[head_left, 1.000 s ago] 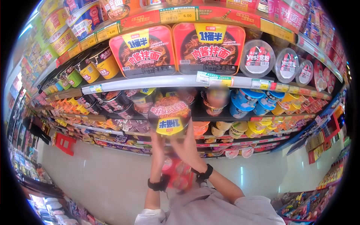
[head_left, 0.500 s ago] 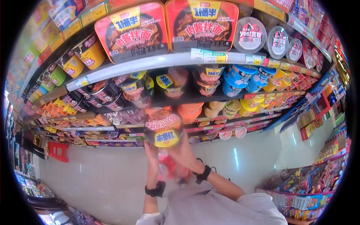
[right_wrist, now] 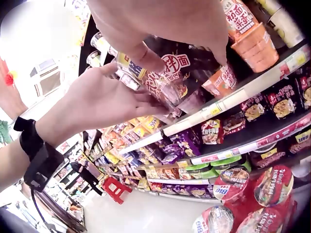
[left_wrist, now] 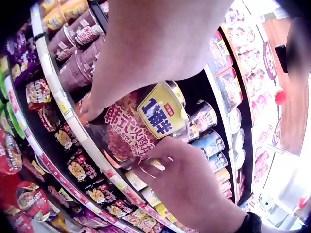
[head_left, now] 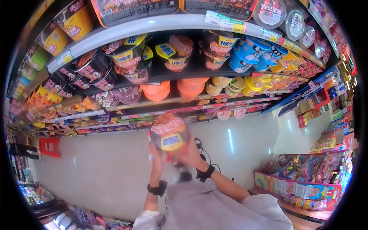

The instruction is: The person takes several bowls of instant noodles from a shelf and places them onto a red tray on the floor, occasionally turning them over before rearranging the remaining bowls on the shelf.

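An instant noodle bowl [head_left: 168,132] with a dark lid and a yellow label is held between both hands in front of the shelves. My left hand [head_left: 156,156] grips it from the left side, and my right hand [head_left: 188,154] holds the opposite side. The left wrist view shows the lid [left_wrist: 129,128] close up, with the right hand's fingertips curled at its rim. In the right wrist view the left hand [right_wrist: 99,97] lies along the bowl's side. Below, several noodle bowls [right_wrist: 274,187] sit in something red.
Shelves ahead carry noodle bowls, including blue tubs [head_left: 249,53] and orange tubs [head_left: 191,87]. A shelf edge [head_left: 153,25] with price tags runs across above. A red stool [head_left: 50,147] stands on the floor at left, and a snack display bin [head_left: 299,188] at right.
Both hands have drawn the noodle bowl back and away from the shelf, so it now appears over the floor. The head view has tilted downward. The grip looks the same.
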Available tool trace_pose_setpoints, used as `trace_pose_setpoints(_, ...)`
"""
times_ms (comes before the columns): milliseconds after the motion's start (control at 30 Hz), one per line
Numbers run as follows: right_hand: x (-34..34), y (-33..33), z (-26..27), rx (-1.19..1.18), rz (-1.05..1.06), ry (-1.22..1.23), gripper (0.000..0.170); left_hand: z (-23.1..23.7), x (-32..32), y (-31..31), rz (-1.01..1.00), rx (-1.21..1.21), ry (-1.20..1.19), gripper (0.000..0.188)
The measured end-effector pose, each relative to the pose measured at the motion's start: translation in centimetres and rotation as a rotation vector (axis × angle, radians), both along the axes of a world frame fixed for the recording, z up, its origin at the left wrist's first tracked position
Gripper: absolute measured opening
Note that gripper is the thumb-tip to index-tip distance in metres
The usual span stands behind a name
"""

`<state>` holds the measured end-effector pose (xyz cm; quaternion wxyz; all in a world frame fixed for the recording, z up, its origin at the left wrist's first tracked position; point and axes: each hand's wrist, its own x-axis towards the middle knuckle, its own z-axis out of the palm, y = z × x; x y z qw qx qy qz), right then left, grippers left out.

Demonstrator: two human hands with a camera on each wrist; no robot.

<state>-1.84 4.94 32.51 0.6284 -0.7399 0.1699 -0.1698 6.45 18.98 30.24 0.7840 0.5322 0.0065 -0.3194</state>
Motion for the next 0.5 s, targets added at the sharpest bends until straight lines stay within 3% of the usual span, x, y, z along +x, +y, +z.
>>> trace_pose_setpoints(167, -0.5, 0.5, -4.4, -0.016, -0.064, 0.072, 0.102, -6.2, -0.2, 0.4, 0.021, 0.002, -0.045, 0.059)
trace_pose_setpoints(233, -0.4, 0.0, -5.0, -0.132, -0.065, 0.100, 0.119, -6.9, -0.5, 0.2, 0.022, 0.041, -0.028, 0.056)
trace_pose_setpoints(267, -0.5, -0.4, -5.7, -0.128, -0.051, 0.134, 0.121, -9.7, -0.5, 0.6, 0.015, 0.098, -0.064, 0.052)
trace_pose_setpoints(333, -0.7, -0.7, -6.3, 0.028, -0.033, 0.079, 0.103, -12.6, -1.3, 0.5, 0.024, 0.370, -0.191, 0.049)
trace_pose_setpoints(400, -1.0, -1.1, -7.6, 0.099, -0.040, 0.058, 0.095, -14.0, -1.4, 0.6, -0.006, 0.437, -0.121, 0.050)
trace_pose_setpoints(500, -2.0, -1.9, -11.0, 0.128, -0.058, 0.110, 0.092, -14.3, -0.8, 0.1, -0.043, 0.323, 0.172, 0.054)
